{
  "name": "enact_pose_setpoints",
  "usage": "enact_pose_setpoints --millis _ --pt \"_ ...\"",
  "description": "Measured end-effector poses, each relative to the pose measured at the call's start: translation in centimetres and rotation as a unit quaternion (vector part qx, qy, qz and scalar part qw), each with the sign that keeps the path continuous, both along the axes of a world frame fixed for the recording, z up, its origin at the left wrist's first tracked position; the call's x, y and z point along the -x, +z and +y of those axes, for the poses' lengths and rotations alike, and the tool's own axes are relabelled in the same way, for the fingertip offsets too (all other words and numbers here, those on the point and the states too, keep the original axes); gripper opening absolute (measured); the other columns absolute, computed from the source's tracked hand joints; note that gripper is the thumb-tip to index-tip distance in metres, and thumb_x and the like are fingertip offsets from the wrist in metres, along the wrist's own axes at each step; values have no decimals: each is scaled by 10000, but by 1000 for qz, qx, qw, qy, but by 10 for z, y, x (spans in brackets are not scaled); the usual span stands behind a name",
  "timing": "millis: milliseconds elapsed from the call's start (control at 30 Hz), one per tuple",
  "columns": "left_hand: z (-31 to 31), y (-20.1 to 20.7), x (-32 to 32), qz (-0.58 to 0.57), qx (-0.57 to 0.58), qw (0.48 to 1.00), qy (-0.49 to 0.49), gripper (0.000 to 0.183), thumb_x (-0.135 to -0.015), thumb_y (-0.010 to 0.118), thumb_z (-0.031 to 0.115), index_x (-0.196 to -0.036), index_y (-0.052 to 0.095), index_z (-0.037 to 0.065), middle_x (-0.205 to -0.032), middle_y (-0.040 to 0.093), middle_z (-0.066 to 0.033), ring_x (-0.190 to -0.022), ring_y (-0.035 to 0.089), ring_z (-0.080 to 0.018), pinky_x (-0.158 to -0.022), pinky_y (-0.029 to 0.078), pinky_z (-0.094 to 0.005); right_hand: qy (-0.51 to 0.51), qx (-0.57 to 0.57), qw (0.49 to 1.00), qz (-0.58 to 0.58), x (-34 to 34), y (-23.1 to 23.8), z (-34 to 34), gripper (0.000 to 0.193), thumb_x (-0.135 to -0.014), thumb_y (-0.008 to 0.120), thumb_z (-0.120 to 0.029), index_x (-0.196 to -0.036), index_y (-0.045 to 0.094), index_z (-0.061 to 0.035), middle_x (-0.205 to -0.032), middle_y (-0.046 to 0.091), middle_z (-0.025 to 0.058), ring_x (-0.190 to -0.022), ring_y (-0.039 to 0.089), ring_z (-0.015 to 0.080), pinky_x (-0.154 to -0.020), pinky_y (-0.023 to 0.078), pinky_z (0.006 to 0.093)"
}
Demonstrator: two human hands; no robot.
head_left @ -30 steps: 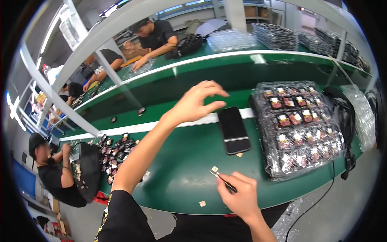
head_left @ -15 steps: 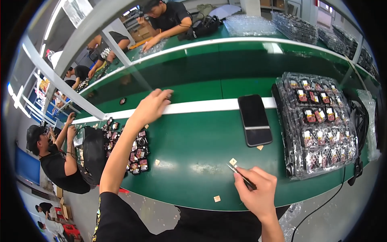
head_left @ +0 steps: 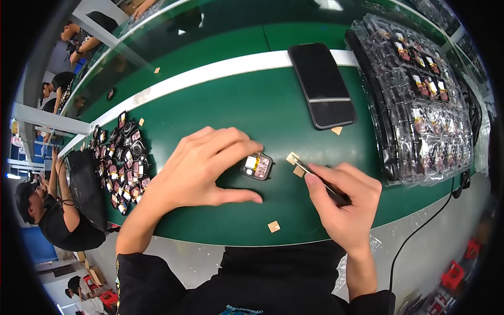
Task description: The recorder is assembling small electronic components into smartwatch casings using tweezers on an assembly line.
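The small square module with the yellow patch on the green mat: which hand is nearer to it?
Left. The left hand has fingertips against the small square module. The right hand, holding tweezers, sits apart to its right, tips on a tan square.

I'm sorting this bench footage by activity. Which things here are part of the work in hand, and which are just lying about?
In hand:
- small square module, at the left hand fingertips
- tweezers in the right hand
- tan pad at the tweezer tip

Lying about:
- black phone
- clear parts trays
- pile of modules
- loose tan pad
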State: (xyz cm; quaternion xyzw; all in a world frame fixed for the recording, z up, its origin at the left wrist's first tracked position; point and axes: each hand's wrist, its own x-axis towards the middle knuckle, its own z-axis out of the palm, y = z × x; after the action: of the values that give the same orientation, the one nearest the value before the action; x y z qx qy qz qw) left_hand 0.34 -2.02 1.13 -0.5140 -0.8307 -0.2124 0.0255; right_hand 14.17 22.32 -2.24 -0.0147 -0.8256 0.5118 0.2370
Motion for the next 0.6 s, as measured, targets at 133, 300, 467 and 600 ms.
enact_pose_setpoints --millis 133,300,467,600 --pt "-10 -14 2 -97 -6 995 -22 588 -743 1010 250 -1263 795 80 -1141 701 -57 -968 656 -271 -822 524 -374 7 -4 1000 -1 0 -4 -1 168 -871 861 46 -1038 840 47 -689 665 40 -502 512 51 -454 345 250" --pt "-7 -15 -4 -182 -29 983 23 555 -739 1010 212 -1237 808 75 -1153 685 -48 -973 625 -219 -766 509 -339 41 -14 999 -18 1 -1 -1 177 -854 869 53 -1028 851 30 -697 668 27 -491 487 39 -449 328 248" --pt "-4 -4 -6 -234 -24 972 -8 537 -722 1017 236 -1194 824 65 -1092 735 -31 -771 558 -163 -784 425 -320 53 -4 998 -25 0 0 0 206 -819 869 63 -1017 861 9 -691 665 15 -481 473 38 -440 312 254" --pt "-3 -10 -10 -242 -21 970 -29 594 -697 1021 304 -1201 830 54 -969 775 -24 -655 497 -136 -768 349 -324 101 -10 994 -31 -3 -1 3 218 -770 858 69 -981 852 11 -661 637 12 -468 466 51 -435 307 259"
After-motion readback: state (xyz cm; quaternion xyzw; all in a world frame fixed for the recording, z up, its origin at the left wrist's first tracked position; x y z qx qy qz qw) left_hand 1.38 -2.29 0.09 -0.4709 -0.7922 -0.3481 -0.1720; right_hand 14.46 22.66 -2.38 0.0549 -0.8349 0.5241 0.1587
